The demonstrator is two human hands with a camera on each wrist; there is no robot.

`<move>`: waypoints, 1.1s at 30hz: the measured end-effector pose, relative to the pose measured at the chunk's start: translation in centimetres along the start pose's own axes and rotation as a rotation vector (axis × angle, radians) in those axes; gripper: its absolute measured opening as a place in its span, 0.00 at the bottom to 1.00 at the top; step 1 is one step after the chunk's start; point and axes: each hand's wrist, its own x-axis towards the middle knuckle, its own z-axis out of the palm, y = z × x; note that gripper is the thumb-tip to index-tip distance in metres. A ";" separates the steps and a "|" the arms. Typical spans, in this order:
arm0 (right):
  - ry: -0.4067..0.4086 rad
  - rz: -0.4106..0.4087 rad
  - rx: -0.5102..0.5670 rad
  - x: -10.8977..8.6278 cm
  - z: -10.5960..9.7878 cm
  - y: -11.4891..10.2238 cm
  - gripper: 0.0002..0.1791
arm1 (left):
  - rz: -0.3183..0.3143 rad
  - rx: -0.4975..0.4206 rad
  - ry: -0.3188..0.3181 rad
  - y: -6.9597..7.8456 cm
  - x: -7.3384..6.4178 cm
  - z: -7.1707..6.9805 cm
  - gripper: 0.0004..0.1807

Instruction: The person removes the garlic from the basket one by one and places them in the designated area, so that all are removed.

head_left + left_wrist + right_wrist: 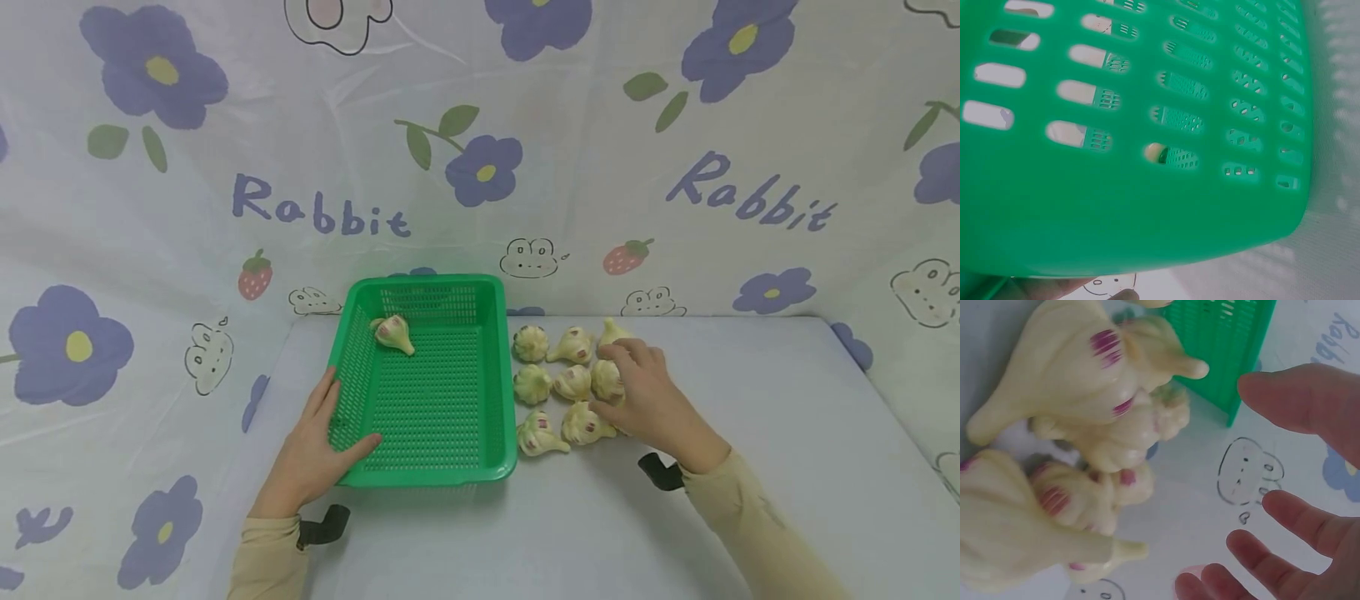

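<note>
A green plastic basket (427,400) stands on the table with one garlic bulb (393,333) inside near its far left corner. My left hand (307,454) holds the basket at its near left corner, the thumb over the rim and the fingers along the outer side. To the right of the basket, several garlic bulbs (573,383) lie in rows. Over the rightmost bulbs hovers my right hand (652,400), partly hiding them. In the right wrist view its thumb and fingers (1291,519) are spread apart with nothing between them, close by pale bulbs (1072,369) with purple marks.
A white cloth (720,517) covers the table. Behind it hangs a white curtain (570,125) printed with purple flowers, rabbits and lettering. Black straps (326,527) sit at both wrists, below beige sleeves (270,558).
</note>
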 end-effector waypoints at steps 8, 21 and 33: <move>-0.017 -0.059 -0.001 1.7 -0.3 -2.6 0.35 | 0.001 0.000 0.004 -0.1 0.0 0.0 0.62; -0.050 -0.114 -0.008 4.2 0.5 -6.3 0.38 | 0.007 -0.006 0.012 -0.2 0.0 0.2 0.62; -0.073 -0.264 -0.088 6.1 2.2 -9.2 0.38 | 0.007 -0.006 0.013 -0.3 0.0 0.2 0.61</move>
